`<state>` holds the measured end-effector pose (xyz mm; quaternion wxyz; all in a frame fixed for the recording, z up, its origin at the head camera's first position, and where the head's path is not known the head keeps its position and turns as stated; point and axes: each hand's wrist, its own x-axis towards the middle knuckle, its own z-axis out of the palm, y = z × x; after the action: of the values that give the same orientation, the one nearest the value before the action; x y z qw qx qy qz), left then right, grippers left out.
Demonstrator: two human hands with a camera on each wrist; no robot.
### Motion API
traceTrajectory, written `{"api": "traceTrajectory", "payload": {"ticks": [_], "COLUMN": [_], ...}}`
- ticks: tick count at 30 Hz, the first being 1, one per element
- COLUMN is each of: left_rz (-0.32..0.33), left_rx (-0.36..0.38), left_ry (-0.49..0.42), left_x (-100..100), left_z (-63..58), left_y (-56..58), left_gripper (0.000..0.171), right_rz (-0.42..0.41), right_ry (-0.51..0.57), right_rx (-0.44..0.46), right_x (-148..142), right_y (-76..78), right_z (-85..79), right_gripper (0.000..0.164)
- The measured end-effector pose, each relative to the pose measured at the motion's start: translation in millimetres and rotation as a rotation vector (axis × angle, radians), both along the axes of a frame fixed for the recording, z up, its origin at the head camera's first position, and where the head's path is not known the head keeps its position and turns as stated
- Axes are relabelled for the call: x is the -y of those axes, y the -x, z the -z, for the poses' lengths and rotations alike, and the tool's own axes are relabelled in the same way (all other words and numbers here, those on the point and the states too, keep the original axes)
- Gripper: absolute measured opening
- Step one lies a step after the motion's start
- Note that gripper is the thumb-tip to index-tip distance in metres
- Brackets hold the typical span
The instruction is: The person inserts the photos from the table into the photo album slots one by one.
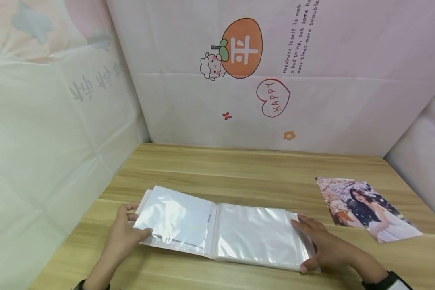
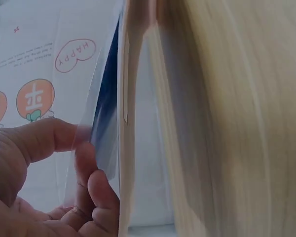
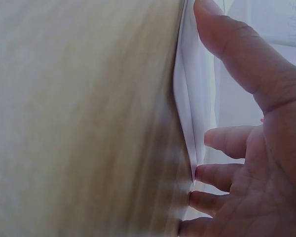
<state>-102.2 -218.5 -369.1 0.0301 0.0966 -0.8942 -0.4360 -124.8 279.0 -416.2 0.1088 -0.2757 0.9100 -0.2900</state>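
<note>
A photo album (image 1: 253, 235) with clear plastic pockets lies spread on the table. Its left pocket page holds a white sheet (image 1: 179, 219), and the left side is lifted a little. My left hand (image 1: 121, 233) grips that side's outer edge, the thumb over the page. In the left wrist view, thumb and finger pinch a clear sleeve (image 2: 71, 173) with a dark blue picture (image 2: 107, 89) in it. My right hand (image 1: 331, 247) rests at the album's right edge, fingers extended, thumb at the near corner; the right wrist view shows fingertips touching the page edges (image 3: 187, 98).
Two photo prints overlap on the table at the right: one with pink blossoms (image 1: 331, 193), the other of a person in a white dress (image 1: 395, 221). The wooden table (image 1: 239, 173) ends at printed cloth walls (image 1: 181, 108) on the left, back and right.
</note>
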Motion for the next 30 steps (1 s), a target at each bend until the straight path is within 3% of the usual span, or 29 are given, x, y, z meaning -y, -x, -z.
{"api": "traceTrajectory", "payload": {"ticks": [7, 12, 18, 30], "left_rz": [0.090, 0.171, 0.257, 0.257], "left_rx": [-0.006, 0.044, 0.160, 0.194], "left_ry": [0.247, 0.380, 0.423, 0.454], "left_x": [7, 10, 5, 2], "left_z": [10.5, 16.5, 18.9, 19.6], "left_y": [2.9, 7.8, 9.9, 8.8], "left_gripper": [0.082, 0.065, 0.049, 0.049], "right_rz": [0.005, 0.013, 0.015, 0.016], "right_ry": [-0.008, -0.020, -0.022, -0.014], "right_rx": [-0.005, 0.000, 0.007, 0.017], "right_x": [0, 0, 1, 0], "right_y": [-0.9, -0.2, -0.4, -0.9], "right_z": [-0.3, -0.3, -0.8, -0.6], "right_gripper": [0.108, 0.109, 0.108, 0.108]}}
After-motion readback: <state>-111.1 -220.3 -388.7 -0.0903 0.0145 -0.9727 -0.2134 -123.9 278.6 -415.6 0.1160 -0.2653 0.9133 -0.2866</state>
